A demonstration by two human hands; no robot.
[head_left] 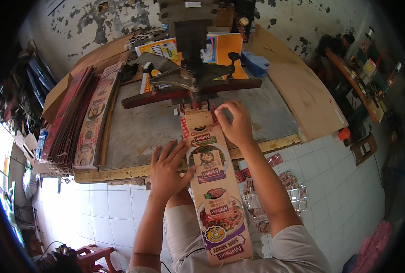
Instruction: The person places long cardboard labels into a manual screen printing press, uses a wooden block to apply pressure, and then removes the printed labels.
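A long printed cardboard panel (218, 182) with food pictures stretches from my lap onto the metal-topped bench. Its far end lies beneath a wooden block (199, 119) under the head of a dark iron press (193, 82). My left hand (169, 168) rests open along the panel's left edge, fingers spread and thumb on the print. Beside the block, my right hand (234, 120) is curled, with thumb and forefinger tips pinched together at the panel's right edge. Whatever lies between those fingertips is too small to make out.
Stacked printed panels (88, 118) lie on the bench's left side. A brown board (298, 86) covers its right side, near a blue object (255, 63). Small packets (275, 195) lie below, to the right of my legs. A red stool (95, 259) stands lower left. Another person (334, 48) is at far right.
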